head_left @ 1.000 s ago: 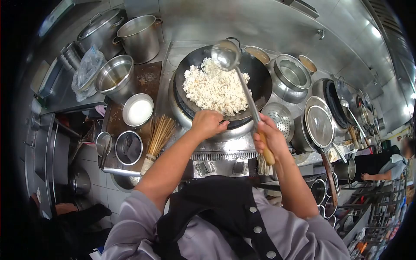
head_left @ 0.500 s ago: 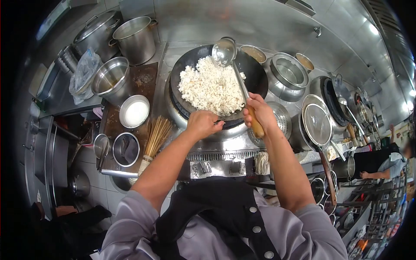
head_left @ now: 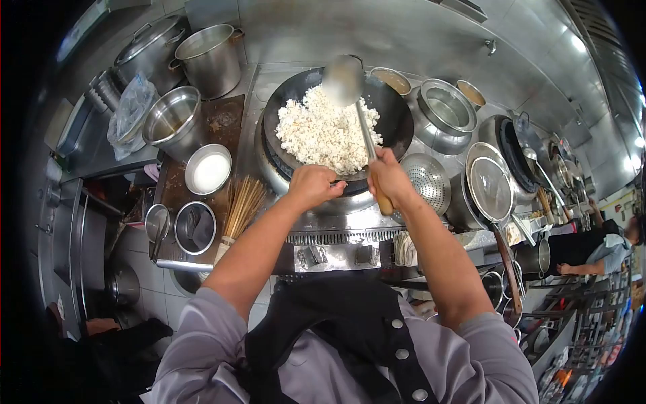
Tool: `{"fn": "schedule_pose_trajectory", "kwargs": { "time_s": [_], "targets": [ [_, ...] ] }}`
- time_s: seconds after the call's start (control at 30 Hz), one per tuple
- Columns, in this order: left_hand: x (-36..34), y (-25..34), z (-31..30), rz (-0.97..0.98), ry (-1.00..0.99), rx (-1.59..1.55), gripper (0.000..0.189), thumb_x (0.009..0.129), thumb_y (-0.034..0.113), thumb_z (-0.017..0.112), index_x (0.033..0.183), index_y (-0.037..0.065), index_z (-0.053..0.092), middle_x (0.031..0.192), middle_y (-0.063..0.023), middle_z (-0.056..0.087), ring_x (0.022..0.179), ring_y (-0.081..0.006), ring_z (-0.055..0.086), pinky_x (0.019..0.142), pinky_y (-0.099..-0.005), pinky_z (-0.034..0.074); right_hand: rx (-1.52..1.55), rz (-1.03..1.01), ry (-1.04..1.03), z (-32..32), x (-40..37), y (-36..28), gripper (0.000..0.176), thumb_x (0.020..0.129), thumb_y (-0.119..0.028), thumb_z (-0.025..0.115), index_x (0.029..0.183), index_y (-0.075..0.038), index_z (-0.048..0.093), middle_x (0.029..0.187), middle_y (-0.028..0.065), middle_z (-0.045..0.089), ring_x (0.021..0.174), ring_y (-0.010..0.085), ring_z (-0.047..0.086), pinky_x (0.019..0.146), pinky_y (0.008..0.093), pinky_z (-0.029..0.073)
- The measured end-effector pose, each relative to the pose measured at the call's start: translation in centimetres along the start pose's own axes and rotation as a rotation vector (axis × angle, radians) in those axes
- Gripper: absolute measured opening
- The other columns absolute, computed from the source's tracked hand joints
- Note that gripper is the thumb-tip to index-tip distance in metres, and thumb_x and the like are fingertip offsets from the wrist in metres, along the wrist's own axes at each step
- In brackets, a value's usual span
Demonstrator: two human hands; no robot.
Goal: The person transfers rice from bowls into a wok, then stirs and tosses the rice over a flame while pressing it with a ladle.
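A black wok (head_left: 395, 128) sits on the stove burner with a mound of white rice (head_left: 323, 135) in it. My right hand (head_left: 390, 176) is closed around the wooden handle of a ladle (head_left: 364, 128). The ladle's metal bowl is blurred and hangs over the far part of the wok. At the wok's near edge, my left hand (head_left: 314, 186) is closed, gripping the rim or a handle there; its fingers hide the exact hold.
Left of the wok are a bowl of white contents (head_left: 208, 169), a bamboo brush (head_left: 243, 205) and a steel pot (head_left: 173, 121). A perforated skimmer (head_left: 427, 182), a lidless pot (head_left: 447, 111) and mesh strainers (head_left: 490, 188) stand right. Another person (head_left: 592, 252) is far right.
The ladle's handle and my right hand have shifted left and slightly nearer to my left hand. The ladle's bowl has moved a little left. My left hand keeps its hold.
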State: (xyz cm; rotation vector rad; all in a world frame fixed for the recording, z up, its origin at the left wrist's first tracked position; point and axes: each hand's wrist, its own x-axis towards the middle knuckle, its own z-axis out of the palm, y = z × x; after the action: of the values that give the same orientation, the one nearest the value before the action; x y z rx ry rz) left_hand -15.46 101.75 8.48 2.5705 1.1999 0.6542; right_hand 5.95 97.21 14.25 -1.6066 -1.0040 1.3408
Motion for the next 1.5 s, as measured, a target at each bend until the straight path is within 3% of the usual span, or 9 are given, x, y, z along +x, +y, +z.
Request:
{"fn": "schedule_pose_trajectory", "kwargs": {
  "time_s": [0.2,0.37,0.47,0.63,0.77,0.93,1.1,1.37,1.5],
  "targets": [
    [-0.3,0.2,-0.1,0.013,-0.003,-0.031,0.042,0.086,0.044,0.068,0.068,0.007,0.069,0.072,-0.0141,0.067,0.072,-0.0365,0.067,0.066,-0.049,0.053,-0.771,-0.258,0.007,-7.0,-11.6,3.9,0.056,0.098,-0.019,0.063,0.151,-0.017,0.045,0.089,0.0251,0.071,0.073,0.0434,0.068,0.074,0.0471,0.054],
    [-2.2,4.8,-4.5,0.088,-0.084,-0.03,0.041,0.088,0.042,0.066,0.065,0.008,0.069,0.07,-0.0136,0.068,0.07,-0.0361,0.067,0.065,-0.05,0.053,-0.926,-0.175,0.063,-9.9,-23.9,-0.7,0.058,0.096,-0.017,0.067,0.15,-0.018,0.049,0.081,0.0258,0.068,0.08,0.0421,0.071,0.076,0.0454,0.055],
    [-1.3,4.5,-2.9,0.079,-0.125,-0.019,0.04,0.09,0.04,0.065,0.065,0.008,0.069,0.07,-0.0136,0.068,0.069,-0.0355,0.067,0.064,-0.0502,0.053,-0.795,0.1,-0.11,-9.7,-25.3,0.3,0.058,0.097,-0.021,0.066,0.152,-0.021,0.047,0.081,0.0222,0.07,0.081,0.0411,0.072,0.076,0.0446,0.055],
    [-6.4,6.7,2.0,0.101,-0.041,0.113,0.044,0.095,0.042,0.058,0.067,0.009,0.069,0.071,-0.0129,0.068,0.067,-0.0343,0.068,0.06,-0.0496,0.053,-0.825,-0.319,0.139,-5.5,-14.0,11.0,0.059,0.097,-0.022,0.066,0.153,-0.02,0.046,0.084,0.0274,0.069,0.08,0.0437,0.069,0.074,0.0516,0.053],
    [-12.6,7.0,-1.4,0.168,-0.075,-0.006,0.045,0.091,0.044,0.063,0.064,0.008,0.066,0.063,-0.0127,0.064,0.062,-0.0345,0.065,0.057,-0.0501,0.051,-0.785,-0.243,0.034,-6.0,-21.9,6.2,0.062,0.094,-0.02,0.069,0.153,-0.02,0.047,0.088,0.0247,0.071,0.08,0.0423,0.07,0.076,0.0482,0.055],
    [-3.4,4.4,-4.4,0.16,-0.01,0.04,0.041,0.089,0.042,0.066,0.064,0.008,0.067,0.07,-0.0123,0.067,0.067,-0.0346,0.067,0.062,-0.0496,0.053,-0.65,0.046,-0.02,-8.3,-28.2,2.7,0.059,0.092,-0.018,0.072,0.149,-0.018,0.053,0.087,0.0231,0.071,0.082,0.0424,0.071,0.075,0.0434,0.055],
    [-0.2,1.2,0.8,0.102,0.138,0.01,0.041,0.088,0.042,0.068,0.064,0.008,0.066,0.069,-0.0126,0.066,0.067,-0.0359,0.066,0.061,-0.0497,0.052,-0.785,-0.106,0.028,-7.1,-26.3,2.2,0.06,0.092,-0.016,0.072,0.148,-0.018,0.053,0.084,0.022,0.071,0.08,0.0409,0.072,0.076,0.043,0.056],
    [-1.3,2.2,0.8,0.113,0.136,-0.025,0.043,0.088,0.043,0.068,0.064,0.007,0.064,0.068,-0.0133,0.064,0.065,-0.0372,0.065,0.06,-0.0504,0.051,-0.822,0.037,-0.099,-6.5,-23.8,0.8,0.058,0.095,-0.019,0.069,0.15,-0.019,0.05,0.079,0.0207,0.07,0.074,0.039,0.071,0.073,0.0433,0.055],
    [-3.5,5.6,-3.4,0.164,-0.101,-0.037,0.041,0.091,0.04,0.065,0.066,0.008,0.064,0.068,-0.0133,0.065,0.066,-0.0359,0.066,0.06,-0.0496,0.052,-0.738,0.151,-0.18,-8.1,-27.0,-2.1,0.054,0.098,-0.021,0.066,0.149,-0.02,0.05,0.077,0.0192,0.069,0.073,0.0378,0.07,0.07,0.0422,0.054]
  ]
}}
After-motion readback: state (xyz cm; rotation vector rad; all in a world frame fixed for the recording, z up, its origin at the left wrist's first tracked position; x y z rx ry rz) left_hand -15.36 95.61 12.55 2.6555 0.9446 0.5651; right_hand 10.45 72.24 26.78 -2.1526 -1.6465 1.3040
